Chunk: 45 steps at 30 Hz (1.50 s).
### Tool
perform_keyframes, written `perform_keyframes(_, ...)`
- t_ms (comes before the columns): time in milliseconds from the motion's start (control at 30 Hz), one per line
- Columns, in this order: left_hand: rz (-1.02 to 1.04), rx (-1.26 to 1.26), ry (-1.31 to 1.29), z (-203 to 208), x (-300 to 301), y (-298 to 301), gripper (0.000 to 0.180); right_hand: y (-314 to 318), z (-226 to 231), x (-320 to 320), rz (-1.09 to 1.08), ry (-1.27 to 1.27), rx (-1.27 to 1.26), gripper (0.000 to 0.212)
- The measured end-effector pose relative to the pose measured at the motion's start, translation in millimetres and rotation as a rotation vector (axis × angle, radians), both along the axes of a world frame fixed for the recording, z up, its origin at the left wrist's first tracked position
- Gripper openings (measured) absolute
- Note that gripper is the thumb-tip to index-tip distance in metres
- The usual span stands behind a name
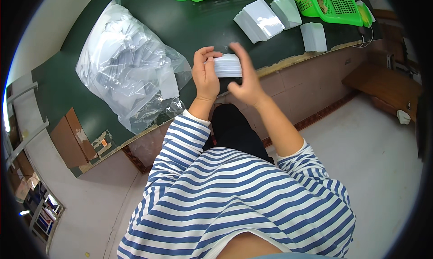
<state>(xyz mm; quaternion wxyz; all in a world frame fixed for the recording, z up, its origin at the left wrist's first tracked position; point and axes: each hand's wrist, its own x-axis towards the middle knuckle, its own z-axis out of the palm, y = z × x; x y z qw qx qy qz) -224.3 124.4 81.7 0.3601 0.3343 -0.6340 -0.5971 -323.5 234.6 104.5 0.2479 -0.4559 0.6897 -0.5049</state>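
A small stack of white cards (228, 66) is at the near edge of the green table, its layered edges facing me. My left hand (206, 76) is closed on the stack's left end, fingers curled over it. At the right end, my right hand (248, 81) is slightly blurred, its thumb and fingers spread apart beside the cards. Whether its palm touches the stack I cannot tell. Left of my hands lies a large clear plastic bag (122, 56) full of loose white cards, with one white card (169, 85) near its mouth.
Stacked white cards (264, 18) lie at the back right, with another stack (313, 37) closer to the chipped table edge. Two green plastic baskets (345, 13) stand at the far side. Brown cardboard (70, 139) lies at the table's left end. A wooden bench (383, 85) stands right.
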Motion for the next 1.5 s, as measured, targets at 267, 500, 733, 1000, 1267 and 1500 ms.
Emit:
perform_keyframes(267,-0.089,0.132,0.094,-3.8,0.6,-2.2,0.025,-0.8,-4.6,10.4,-0.109,-0.339,-0.144,0.106)
perform_keyframes(500,-0.144,0.049,0.017,1.3,6.3,-5.6,0.025,15.3,-2.8,-13.4,0.000,-0.311,-0.055,0.096)
perform_keyframes(733,-0.129,0.193,0.011,1.0,4.3,-3.7,0.022,19.5,5.0,-29.1,-0.001,0.130,0.023,0.050)
perform_keyframes(1000,-0.262,0.186,-0.223,74.2,16.1,23.3,0.035,112.1,4.4,-46.4,-0.710,-0.781,-0.038,0.036)
perform_keyframes(1267,-0.453,0.343,-0.361,96.0,88.9,32.0,0.026,102.5,-6.5,-161.6,-0.879,-0.895,-0.006,0.043)
perform_keyframes(1500,-0.264,0.246,-0.539,82.9,157.6,27.7,0.023,90.5,-36.0,-174.4,-1.027,-0.619,0.095,0.071)
